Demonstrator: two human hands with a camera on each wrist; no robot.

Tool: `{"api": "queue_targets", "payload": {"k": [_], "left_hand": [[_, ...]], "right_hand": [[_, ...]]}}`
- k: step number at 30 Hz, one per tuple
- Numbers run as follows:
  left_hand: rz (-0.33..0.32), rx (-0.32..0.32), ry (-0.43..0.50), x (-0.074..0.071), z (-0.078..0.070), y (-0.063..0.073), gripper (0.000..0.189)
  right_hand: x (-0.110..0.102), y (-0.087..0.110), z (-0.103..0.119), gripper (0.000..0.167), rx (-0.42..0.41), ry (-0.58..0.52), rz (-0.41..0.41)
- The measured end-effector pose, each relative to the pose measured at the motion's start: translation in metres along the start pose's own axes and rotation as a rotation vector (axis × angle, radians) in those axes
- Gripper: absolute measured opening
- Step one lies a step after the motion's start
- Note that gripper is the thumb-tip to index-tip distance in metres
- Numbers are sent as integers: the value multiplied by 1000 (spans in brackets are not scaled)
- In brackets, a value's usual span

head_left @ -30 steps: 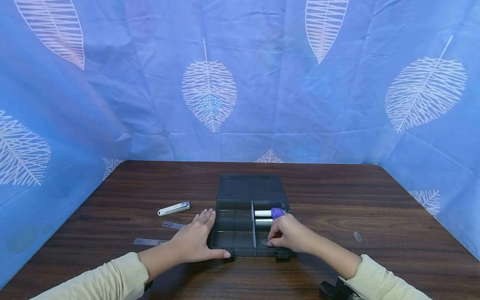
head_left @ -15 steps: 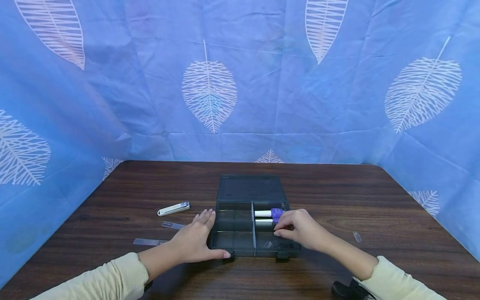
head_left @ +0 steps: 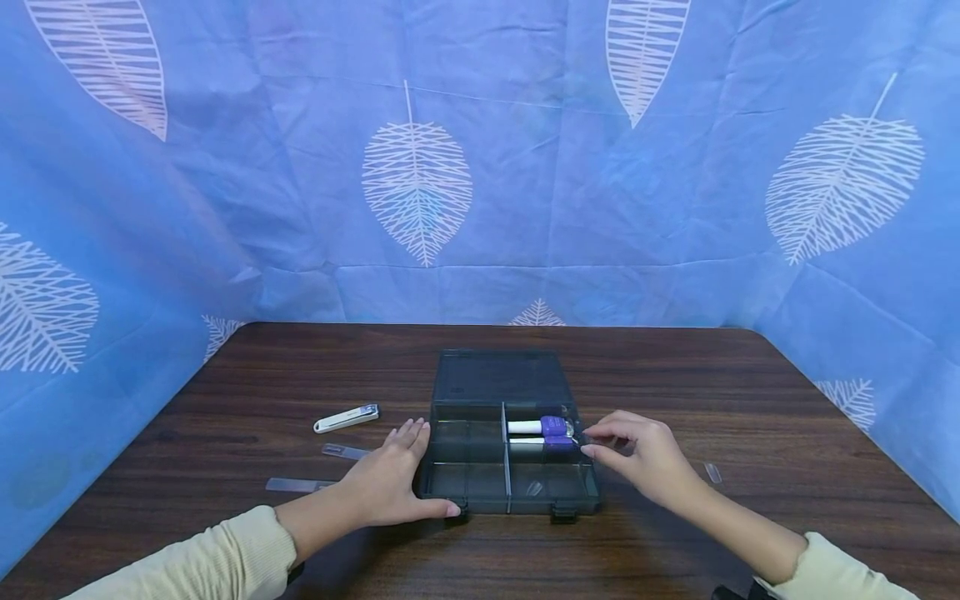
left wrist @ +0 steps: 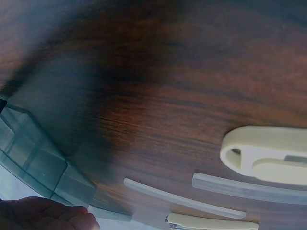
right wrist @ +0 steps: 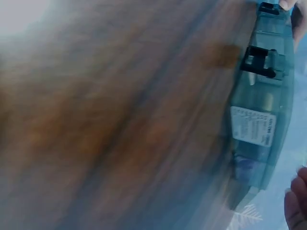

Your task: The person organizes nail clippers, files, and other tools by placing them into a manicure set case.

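Note:
A dark see-through divided box [head_left: 468, 483] stands with its lid [head_left: 501, 375] laid back. My left hand [head_left: 393, 479] rests against its left side, fingers straight and thumb at the front edge. My right hand [head_left: 648, 454] hovers by the box's right wall, thumb and fingers apart with nothing between them. Two purple nail polish bottles, an upper one [head_left: 553, 426] and a lower one [head_left: 558, 445], lie in the back right compartment. In the front right compartment lies a small clear nail tip [head_left: 534, 489]. Another clear nail tip [head_left: 712, 472] is on the table right of my right hand.
Left of the box lie a nail clipper [head_left: 347, 418] and two pale flat strips, a shorter one [head_left: 343, 451] and a longer one [head_left: 296, 484]. The left wrist view also shows a cream holed-end object [left wrist: 264, 153]. A blue leaf-print cloth [head_left: 525, 183] hangs behind the table.
My right hand has let go of the clear nail tip in the front right compartment and moved up and right, out past the box's right wall. My left hand has stayed put.

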State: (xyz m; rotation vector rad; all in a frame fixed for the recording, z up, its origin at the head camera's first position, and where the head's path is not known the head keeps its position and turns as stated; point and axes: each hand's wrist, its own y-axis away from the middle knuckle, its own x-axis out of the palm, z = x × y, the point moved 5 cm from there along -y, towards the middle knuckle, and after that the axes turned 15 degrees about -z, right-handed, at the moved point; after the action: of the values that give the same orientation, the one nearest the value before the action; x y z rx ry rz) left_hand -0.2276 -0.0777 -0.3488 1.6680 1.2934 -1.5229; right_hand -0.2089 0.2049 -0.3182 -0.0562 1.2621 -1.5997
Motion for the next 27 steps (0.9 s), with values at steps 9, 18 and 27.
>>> {"api": "queue_targets", "payload": {"k": [9, 18, 27], "left_hand": [[7, 2, 0, 1, 1, 0, 106], [14, -1, 14, 1, 2, 1, 106], [3, 1, 21, 1, 1, 1, 106]], "right_hand": [[-19, 16, -16, 23, 44, 114, -129], [-42, 29, -33, 27, 67, 202, -195], [-62, 41, -57, 28, 118, 283, -192]]}}
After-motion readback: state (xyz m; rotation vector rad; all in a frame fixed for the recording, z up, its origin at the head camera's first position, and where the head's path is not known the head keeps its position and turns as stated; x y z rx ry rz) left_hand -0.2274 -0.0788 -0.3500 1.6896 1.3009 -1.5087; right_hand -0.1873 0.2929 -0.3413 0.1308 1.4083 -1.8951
